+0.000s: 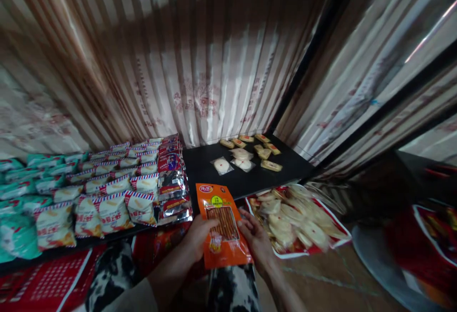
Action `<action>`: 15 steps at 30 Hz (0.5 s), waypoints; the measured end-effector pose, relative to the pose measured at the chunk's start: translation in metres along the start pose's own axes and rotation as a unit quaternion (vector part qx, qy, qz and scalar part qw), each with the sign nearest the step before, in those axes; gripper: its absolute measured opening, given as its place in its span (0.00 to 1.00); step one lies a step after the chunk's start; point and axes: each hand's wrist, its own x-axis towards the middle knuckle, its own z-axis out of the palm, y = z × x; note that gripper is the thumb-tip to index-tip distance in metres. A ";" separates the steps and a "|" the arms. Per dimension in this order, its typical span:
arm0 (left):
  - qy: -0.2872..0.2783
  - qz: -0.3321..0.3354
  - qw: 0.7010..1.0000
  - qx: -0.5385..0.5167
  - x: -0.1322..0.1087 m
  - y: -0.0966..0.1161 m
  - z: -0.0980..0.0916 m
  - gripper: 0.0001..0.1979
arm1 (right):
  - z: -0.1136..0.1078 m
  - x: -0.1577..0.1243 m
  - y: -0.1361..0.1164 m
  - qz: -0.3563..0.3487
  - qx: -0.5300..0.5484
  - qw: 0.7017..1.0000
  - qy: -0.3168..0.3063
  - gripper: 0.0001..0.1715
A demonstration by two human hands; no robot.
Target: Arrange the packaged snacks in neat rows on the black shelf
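An orange snack packet (223, 228) with a clear window showing brown sticks is held upright in front of me, between both hands. My left hand (200, 236) grips its left side, the thumb lying over the front by the window. On the other side, my right hand (255, 236) has its fingers closed at the packet's right edge. Just beyond the packet is the black shelf (207, 159). Close to the right hand is a red and white container (339, 240) heaped with pale round wrapped cakes (300, 221).
Rows of striped snack bags (141, 207), teal packs (21, 226) and dark red packets (174, 183) fill the shelf's left part. Small wrapped bars (269, 165) and white round cakes (222, 165) lie farther back. Pleated printed sheeting (200, 64) hangs behind. A red crate (46, 278) stands below left.
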 end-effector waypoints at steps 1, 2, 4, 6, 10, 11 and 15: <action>0.009 0.019 1.000 0.009 0.005 0.004 0.002 0.13 | 0.003 0.006 -0.002 0.005 0.000 1.000 -0.008 0.34; 0.012 0.035 0.999 0.017 0.010 0.008 0.005 0.12 | 0.007 0.013 -0.004 0.009 0.000 1.000 -0.015 0.33; 0.012 0.060 0.998 0.028 0.020 0.019 0.011 0.13 | 0.014 0.028 -0.009 0.005 0.000 1.000 -0.028 0.34; 0.011 0.069 0.997 0.034 0.031 0.030 0.018 0.14 | 0.020 0.048 -0.015 -0.009 -0.010 0.999 -0.034 0.37; 0.079 0.105 0.989 0.067 0.061 0.054 0.028 0.19 | 0.028 0.097 -0.028 -0.057 -0.056 0.995 -0.064 0.38; 0.115 0.129 0.981 0.084 0.071 0.059 0.029 0.20 | 0.031 0.111 -0.032 -0.074 -0.072 0.992 -0.070 0.38; 0.247 0.201 0.932 0.174 0.114 0.086 0.028 0.28 | 0.048 0.165 -0.045 -0.136 -0.146 0.976 -0.092 0.35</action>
